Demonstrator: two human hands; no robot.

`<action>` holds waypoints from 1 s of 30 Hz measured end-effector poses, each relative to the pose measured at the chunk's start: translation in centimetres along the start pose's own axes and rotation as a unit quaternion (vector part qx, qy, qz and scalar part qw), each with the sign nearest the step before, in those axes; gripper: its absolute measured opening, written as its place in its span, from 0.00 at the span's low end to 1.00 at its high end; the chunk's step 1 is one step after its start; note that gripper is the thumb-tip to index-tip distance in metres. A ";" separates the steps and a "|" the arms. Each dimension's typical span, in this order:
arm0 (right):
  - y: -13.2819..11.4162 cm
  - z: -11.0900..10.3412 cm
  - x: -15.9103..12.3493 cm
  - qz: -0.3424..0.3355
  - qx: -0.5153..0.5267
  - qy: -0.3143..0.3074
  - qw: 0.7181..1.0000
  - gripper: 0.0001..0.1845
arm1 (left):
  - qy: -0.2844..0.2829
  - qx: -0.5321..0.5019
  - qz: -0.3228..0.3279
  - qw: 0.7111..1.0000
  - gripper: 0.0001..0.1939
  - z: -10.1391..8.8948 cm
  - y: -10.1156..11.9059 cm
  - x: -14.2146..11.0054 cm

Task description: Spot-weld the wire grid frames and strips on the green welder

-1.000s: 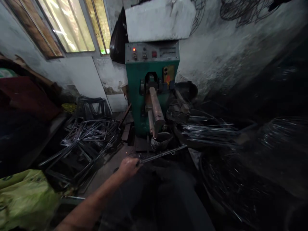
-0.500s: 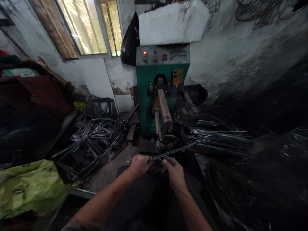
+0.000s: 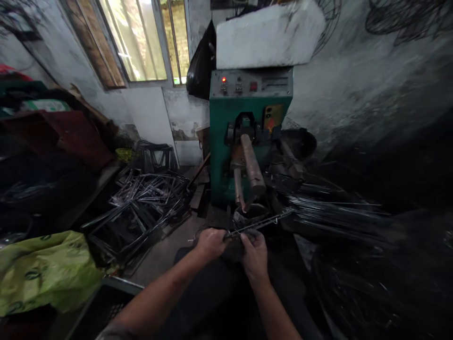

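My left hand (image 3: pixel 211 243) is closed round the near end of a thin metal wire strip (image 3: pixel 264 223) that runs up and right toward the machine. My right hand (image 3: pixel 254 250) sits right beside it, fingers curled on the same strip. Both hands hover over my dark lap, just in front of the green welding machine (image 3: pixel 247 118). Its two brown electrode arms (image 3: pixel 252 167) stick out toward me, ending just above the strip's far part.
A heap of bent wire frames (image 3: pixel 148 198) lies on the floor to the left. Bundled wire rods (image 3: pixel 332 208) and round wire grilles (image 3: pixel 354 278) fill the right. A yellow-green bag (image 3: pixel 42 269) sits at lower left. Window (image 3: pixel 141 38) behind.
My right hand came into view and closed on the wire strip next to my left hand. The view has shifted so that the machine sits further right.
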State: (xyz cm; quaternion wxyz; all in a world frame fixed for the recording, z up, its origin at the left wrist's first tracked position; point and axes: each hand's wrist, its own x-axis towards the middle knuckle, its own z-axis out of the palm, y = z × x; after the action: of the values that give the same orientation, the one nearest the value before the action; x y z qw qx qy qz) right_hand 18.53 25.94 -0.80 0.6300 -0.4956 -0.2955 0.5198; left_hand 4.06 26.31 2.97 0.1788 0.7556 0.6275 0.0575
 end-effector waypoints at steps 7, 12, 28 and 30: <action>-0.2 0.1 1.1 -0.027 -0.022 0.008 0.999 0.20 | -0.008 -0.001 -0.013 1.000 0.18 -0.4 0.1 0.9; -0.5 0.6 2.2 -0.019 -0.011 0.013 1.000 0.23 | -0.005 0.006 -0.020 1.000 0.18 -1.0 0.4 1.7; -1.0 1.4 5.1 -0.076 -0.037 -0.017 0.996 0.21 | 0.011 0.001 -0.028 1.000 0.19 -1.4 0.6 4.1; -1.0 1.4 5.3 -0.077 -0.040 -0.017 0.996 0.22 | 0.019 0.006 -0.034 0.999 0.20 -1.2 0.5 4.4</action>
State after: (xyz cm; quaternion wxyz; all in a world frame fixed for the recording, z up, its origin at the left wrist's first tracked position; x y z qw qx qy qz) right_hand 19.21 31.47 -0.14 0.6427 -0.4871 -0.3636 0.4663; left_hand 5.07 30.76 3.61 0.1642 0.7335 0.6566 0.0624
